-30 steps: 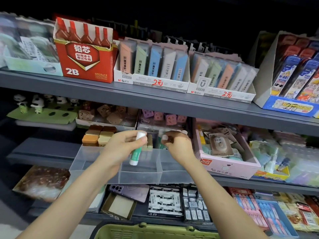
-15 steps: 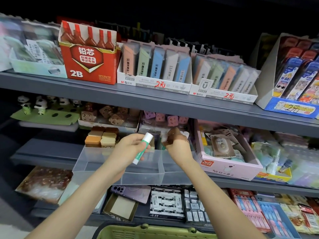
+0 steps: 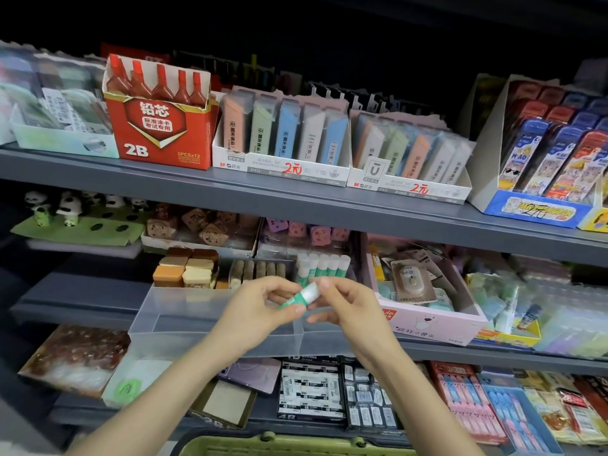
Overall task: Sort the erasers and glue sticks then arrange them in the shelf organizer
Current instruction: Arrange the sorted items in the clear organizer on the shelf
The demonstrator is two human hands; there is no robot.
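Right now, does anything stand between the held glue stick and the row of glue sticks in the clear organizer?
Nothing visible does. The left hand and right hand hold the glue stick just in front of the row of glue sticks, over the open-topped organizer.

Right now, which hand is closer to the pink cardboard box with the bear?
Right. The right hand sits just left of the pink cardboard box; the left hand is farther left, beyond the green-and-white glue stick both hands pinch.
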